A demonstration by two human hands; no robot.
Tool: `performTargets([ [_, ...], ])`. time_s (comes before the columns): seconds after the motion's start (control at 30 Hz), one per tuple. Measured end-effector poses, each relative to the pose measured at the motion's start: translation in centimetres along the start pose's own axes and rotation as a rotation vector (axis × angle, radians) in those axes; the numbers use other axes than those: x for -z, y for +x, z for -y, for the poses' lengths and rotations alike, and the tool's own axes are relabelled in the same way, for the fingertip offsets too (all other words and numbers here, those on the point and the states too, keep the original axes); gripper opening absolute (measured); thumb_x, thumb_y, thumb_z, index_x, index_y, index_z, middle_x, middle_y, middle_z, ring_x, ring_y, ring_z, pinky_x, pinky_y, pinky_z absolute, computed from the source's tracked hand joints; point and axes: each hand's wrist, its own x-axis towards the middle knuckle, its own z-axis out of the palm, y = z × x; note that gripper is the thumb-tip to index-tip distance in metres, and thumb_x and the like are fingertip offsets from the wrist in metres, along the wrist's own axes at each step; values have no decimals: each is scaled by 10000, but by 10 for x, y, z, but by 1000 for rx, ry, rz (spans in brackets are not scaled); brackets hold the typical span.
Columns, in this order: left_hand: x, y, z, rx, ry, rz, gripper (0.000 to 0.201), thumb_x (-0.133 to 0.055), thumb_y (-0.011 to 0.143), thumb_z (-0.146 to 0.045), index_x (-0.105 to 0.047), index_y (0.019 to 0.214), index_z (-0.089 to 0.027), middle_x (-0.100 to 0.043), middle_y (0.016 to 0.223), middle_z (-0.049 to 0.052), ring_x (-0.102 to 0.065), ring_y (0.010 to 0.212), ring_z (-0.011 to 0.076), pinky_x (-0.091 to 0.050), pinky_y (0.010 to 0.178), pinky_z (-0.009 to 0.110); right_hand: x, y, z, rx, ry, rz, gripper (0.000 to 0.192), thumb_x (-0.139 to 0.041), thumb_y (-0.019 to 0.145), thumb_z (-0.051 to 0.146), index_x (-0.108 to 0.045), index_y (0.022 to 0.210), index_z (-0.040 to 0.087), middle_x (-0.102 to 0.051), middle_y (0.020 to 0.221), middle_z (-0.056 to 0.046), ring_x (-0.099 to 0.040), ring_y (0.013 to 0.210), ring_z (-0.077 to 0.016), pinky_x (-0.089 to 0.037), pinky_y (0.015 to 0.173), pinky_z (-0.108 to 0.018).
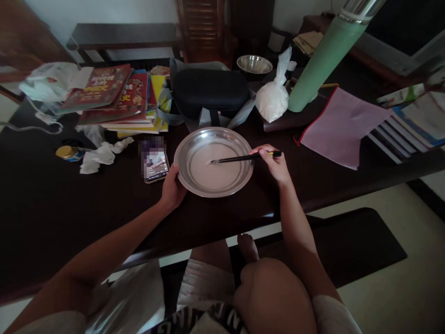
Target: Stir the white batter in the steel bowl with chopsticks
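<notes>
A shallow steel bowl [187, 178] sits near the front of the dark table, with a pale, milky liquid [217, 171] in its bottom. My left hand [173, 188] grips the bowl's left rim, thumb on top and the other fingers hidden underneath. In my right hand [274, 164] are dark chopsticks [239, 158], held over the bowl's right rim. Their tips dip into the liquid near the middle. Just left of the bowl lies a lit phone [156, 162], its screen partly blurred.
Behind the bowl are a black case [210, 90], a tied bag of white powder [273, 99], a tall green flask [323, 65] and a second steel bowl [254, 65]. Books [120, 99], crumpled tissues [100, 157] and a small jar [68, 153] lie left. A pink pouch [342, 127] lies right.
</notes>
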Motion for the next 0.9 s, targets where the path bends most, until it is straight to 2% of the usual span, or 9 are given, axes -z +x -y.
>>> performTargets([
  [0.13,0,0,0,10,11,-1,253,-748,742,-387,-673,923,-226,-776,1027,49,-659,1223,352,-568,1020,467,1,1,-2,-15,33,-149,415,-656,881,663,-752,819,265,-764,784,6,-755,756,-184,-611,741,-352],
  [0.2,0,0,0,6,11,-9,257,-745,747,-393,-676,928,-226,-776,1032,49,-662,1219,348,-569,1018,466,1,0,-2,-30,36,-97,417,-653,884,661,-754,820,262,-757,751,8,-749,730,-183,-613,738,-357],
  [0.3,0,0,1,6,6,-13,240,-731,769,-395,-686,933,-225,-780,1039,45,-672,1203,345,-574,1009,464,0,-1,0,-17,0,27,370,-671,889,629,-779,854,276,-785,815,-4,-763,845,-195,-616,824,-371],
  [0.37,0,0,1,7,-3,-2,221,-717,781,-378,-694,938,-223,-784,1056,43,-677,1192,341,-577,1001,459,0,-1,0,3,-1,-9,349,-678,891,616,-783,862,285,-794,858,-3,-765,881,-191,-609,816,-355],
  [0.47,0,0,0,7,-14,1,198,-696,792,-346,-702,945,-220,-784,1061,41,-674,1194,328,-573,1004,441,2,-1,-1,-11,32,-117,372,-653,905,625,-767,850,275,-775,802,7,-759,787,-179,-593,718,-332],
  [0.53,-1,0,0,10,-13,-4,196,-695,794,-342,-703,948,-221,-782,1052,40,-670,1201,322,-570,1009,433,2,-1,-1,-27,29,-85,387,-640,912,629,-760,842,268,-762,759,8,-751,750,-178,-588,696,-331],
  [0.63,-1,0,0,4,-17,4,205,-709,790,-355,-704,948,-224,-782,1060,41,-667,1208,325,-569,1012,439,1,-1,0,-14,-17,24,388,-649,905,633,-771,849,269,-778,804,-5,-752,821,-185,-589,721,-332],
  [0.8,1,1,1,-2,-39,14,204,-725,769,-337,-711,937,-223,-784,1006,35,-663,1221,331,-567,1023,436,1,-1,0,-11,-4,-93,376,-643,917,618,-767,845,270,-773,806,1,-746,787,-174,-562,663,-313],
  [0.9,1,1,2,-3,-36,5,224,-735,761,-350,-708,942,-220,-785,996,33,-664,1224,335,-568,1025,435,1,-1,0,0,16,-30,362,-643,928,596,-768,844,267,-764,777,4,-744,769,-173,-586,719,-333],
])
